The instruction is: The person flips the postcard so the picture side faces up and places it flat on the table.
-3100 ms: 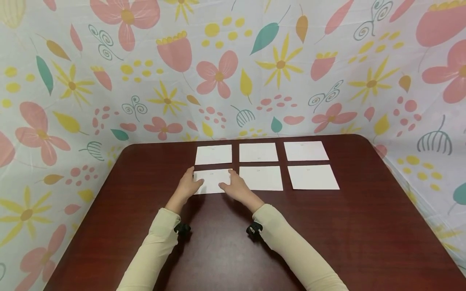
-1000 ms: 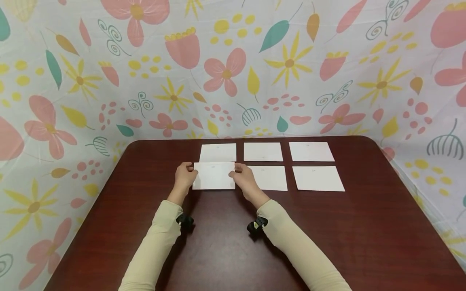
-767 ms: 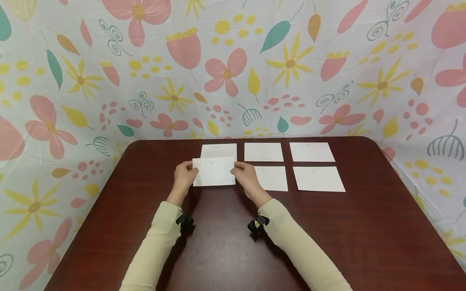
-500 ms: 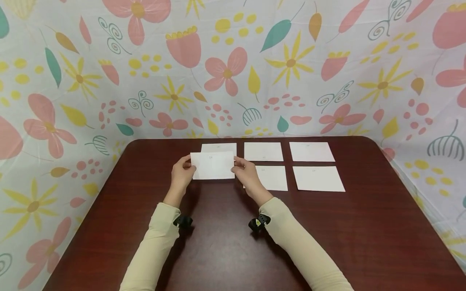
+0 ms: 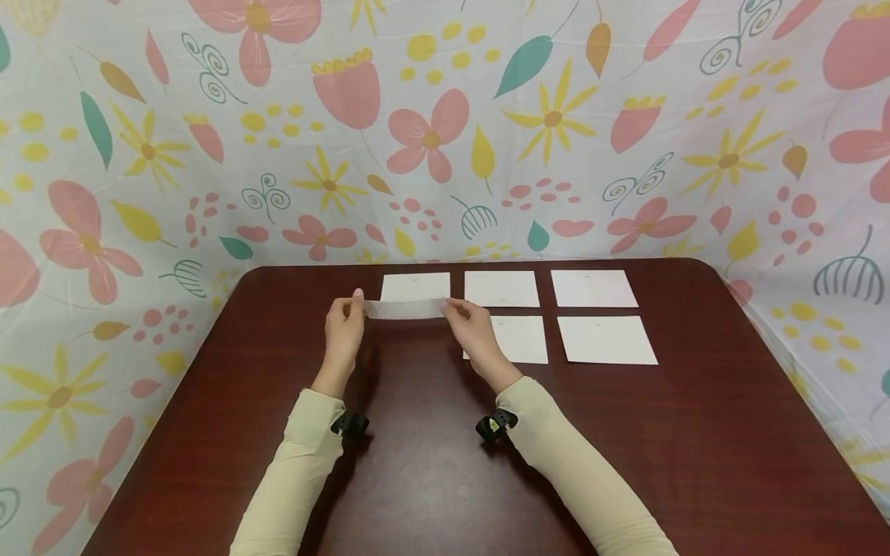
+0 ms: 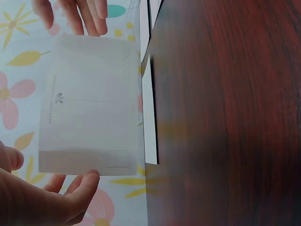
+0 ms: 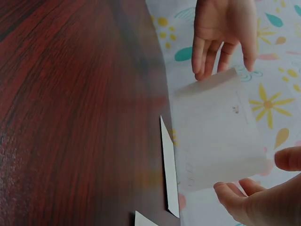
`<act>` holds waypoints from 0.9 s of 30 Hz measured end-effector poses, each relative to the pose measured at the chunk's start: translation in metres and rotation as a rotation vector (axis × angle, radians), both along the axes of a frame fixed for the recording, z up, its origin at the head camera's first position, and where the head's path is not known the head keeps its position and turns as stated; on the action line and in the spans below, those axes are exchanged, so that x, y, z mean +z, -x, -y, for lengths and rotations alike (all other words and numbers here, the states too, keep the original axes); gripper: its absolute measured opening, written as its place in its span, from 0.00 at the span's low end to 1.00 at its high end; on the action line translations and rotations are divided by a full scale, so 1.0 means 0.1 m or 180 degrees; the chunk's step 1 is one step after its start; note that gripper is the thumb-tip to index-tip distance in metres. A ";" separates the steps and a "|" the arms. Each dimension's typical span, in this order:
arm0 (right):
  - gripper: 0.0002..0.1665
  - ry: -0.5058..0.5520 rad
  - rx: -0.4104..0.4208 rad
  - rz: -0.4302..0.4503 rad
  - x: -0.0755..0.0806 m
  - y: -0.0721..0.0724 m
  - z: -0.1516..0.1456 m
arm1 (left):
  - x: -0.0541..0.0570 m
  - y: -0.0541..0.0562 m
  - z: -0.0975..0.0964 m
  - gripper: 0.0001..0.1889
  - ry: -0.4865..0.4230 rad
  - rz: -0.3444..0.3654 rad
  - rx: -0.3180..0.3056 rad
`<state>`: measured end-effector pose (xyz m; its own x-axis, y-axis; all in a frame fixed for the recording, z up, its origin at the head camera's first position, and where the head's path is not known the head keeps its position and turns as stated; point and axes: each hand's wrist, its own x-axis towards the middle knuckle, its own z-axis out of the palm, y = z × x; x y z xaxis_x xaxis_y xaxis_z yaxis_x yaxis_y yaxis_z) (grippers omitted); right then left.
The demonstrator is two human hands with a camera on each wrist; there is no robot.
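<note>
A white postcard (image 5: 406,310) is held up over the table, tilted so the head view shows it as a thin strip. My left hand (image 5: 344,328) holds its left end, thumb pointing up. At the other end my right hand (image 5: 476,332) grips the edge with its fingertips. The left wrist view shows the postcard's printed side (image 6: 94,108), with a thin dividing line, a small flower mark and two short lines. Fingers of both hands lie at opposite edges of the postcard (image 7: 216,132) in the right wrist view too.
Several more white cards lie flat on the dark red-brown table (image 5: 431,463): a back-left card (image 5: 416,286), a back-middle card (image 5: 501,289), a back-right card (image 5: 594,289), a front-middle card (image 5: 521,340) and a front-right card (image 5: 606,340). A flower-print cloth (image 5: 445,208) hangs behind.
Both hands have lifted the postcard from the front-left spot and moved it up and away. Its face, turned to the head camera half a second ago, is now tilted nearly edge-on.
</note>
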<state>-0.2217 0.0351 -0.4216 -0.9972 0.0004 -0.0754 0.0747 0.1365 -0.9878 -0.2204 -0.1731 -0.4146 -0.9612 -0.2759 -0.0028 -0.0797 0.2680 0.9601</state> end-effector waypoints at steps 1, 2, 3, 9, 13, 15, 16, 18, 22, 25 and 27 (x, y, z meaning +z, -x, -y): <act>0.24 0.0010 -0.0012 -0.0016 0.00 0.00 0.00 | 0.00 0.00 0.00 0.27 0.0003 -0.0016 0.0024; 0.25 0.0032 -0.0023 -0.0025 -0.01 -0.01 0.00 | 0.00 0.00 0.01 0.26 -0.0003 -0.0024 0.0060; 0.26 0.0054 -0.0028 -0.0036 -0.01 -0.01 0.00 | -0.01 0.00 0.01 0.24 0.0018 -0.0044 0.0106; 0.25 0.0182 -0.0094 -0.0007 -0.04 -0.03 0.00 | -0.05 0.00 0.03 0.14 0.0112 -0.0011 0.0156; 0.19 0.0109 -0.0134 -0.0020 -0.05 -0.03 0.02 | -0.09 0.01 0.05 0.16 0.0152 0.0001 0.0114; 0.17 0.0068 -0.0133 -0.0039 -0.05 -0.02 0.03 | -0.11 0.01 0.06 0.16 0.0210 -0.0017 0.0099; 0.17 0.0058 -0.0128 -0.0050 -0.06 -0.02 0.04 | -0.13 0.02 0.07 0.17 0.0243 -0.0024 0.0091; 0.18 0.0041 -0.0117 -0.0068 -0.07 -0.01 0.04 | -0.15 0.02 0.08 0.17 0.0331 -0.0023 0.0062; 0.21 -0.0023 -0.0086 -0.0057 -0.10 0.00 0.04 | -0.17 0.04 0.10 0.20 0.0602 0.0048 -0.0080; 0.24 -0.0131 -0.0048 -0.0045 -0.12 0.00 0.03 | -0.18 0.06 0.12 0.23 0.0896 0.0114 -0.0236; 0.26 -0.0225 -0.0018 -0.0051 -0.14 0.01 0.03 | -0.19 0.08 0.12 0.23 0.1084 0.0116 -0.0333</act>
